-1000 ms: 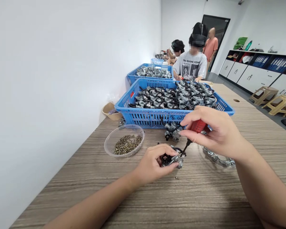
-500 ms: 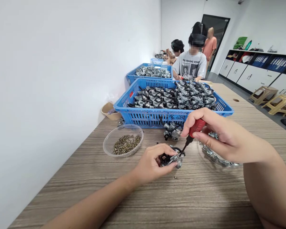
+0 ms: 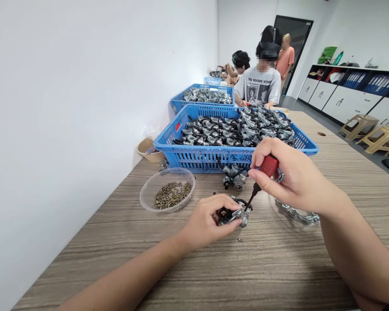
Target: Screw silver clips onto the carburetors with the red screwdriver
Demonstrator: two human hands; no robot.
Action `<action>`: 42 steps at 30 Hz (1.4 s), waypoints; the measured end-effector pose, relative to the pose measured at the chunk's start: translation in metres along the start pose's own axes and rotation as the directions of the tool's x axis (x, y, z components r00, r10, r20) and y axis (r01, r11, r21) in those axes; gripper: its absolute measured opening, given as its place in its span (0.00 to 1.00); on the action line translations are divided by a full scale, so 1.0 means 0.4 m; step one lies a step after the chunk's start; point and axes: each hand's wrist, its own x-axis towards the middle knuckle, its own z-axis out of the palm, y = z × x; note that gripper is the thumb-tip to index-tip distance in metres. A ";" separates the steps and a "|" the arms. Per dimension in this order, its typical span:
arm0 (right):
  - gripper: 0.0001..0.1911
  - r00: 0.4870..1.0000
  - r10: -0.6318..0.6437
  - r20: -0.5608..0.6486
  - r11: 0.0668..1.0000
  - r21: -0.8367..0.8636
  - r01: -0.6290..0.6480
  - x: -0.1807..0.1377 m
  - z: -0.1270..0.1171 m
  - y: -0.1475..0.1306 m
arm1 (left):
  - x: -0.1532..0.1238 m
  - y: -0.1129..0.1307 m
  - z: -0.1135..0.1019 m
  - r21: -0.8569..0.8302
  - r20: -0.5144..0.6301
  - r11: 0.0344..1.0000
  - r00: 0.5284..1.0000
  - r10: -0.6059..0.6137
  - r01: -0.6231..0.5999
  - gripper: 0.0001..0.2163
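My left hand point(image 3: 210, 218) pinches a small metal carburetor point(image 3: 244, 219) with black parts, holding it against the wooden table. In my right hand point(image 3: 285, 177) is a screwdriver with a red handle point(image 3: 268, 166); its dark shaft slants down and the tip meets the carburetor's top, where the exact contact is too small to make out. A loose screw point(image 3: 240, 239) lies on the table just in front of the carburetor. Behind it a second carburetor point(image 3: 235, 177) rests near the blue crate. Part of a clear dish of shiny metal parts point(image 3: 300, 214) is hidden by my right hand.
A clear round tub point(image 3: 144, 198) of brassy screws stands to the left. The blue crate point(image 3: 201, 157) full of carburetors spans the back, with another blue crate point(image 3: 178, 103) behind it. A paper bowl point(image 3: 144, 149) sits by the wall. Co-workers point(image 3: 261, 84) are farther back.
My right hand has turned on the screwdriver handle, its fingers shifting and the wrist moving slightly left. My left hand and the carburetor stay in place.
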 end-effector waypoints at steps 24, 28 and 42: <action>0.09 0.985 -0.034 0.172 0.998 0.065 0.023 -0.015 -0.057 -0.025 | -0.002 -0.001 0.005 -0.016 -0.035 1.000 0.999 0.010 -0.011 0.09; 0.08 0.995 -0.086 -0.059 0.967 -0.245 0.070 -0.006 -0.009 -0.030 | -0.001 0.003 0.006 -0.015 -0.046 1.000 0.999 0.008 -0.009 0.08; 0.11 0.961 -0.038 0.274 0.951 0.306 -0.050 -0.022 -0.056 -0.045 | -0.005 0.001 0.001 -0.013 -0.029 1.000 0.999 -0.016 0.015 0.08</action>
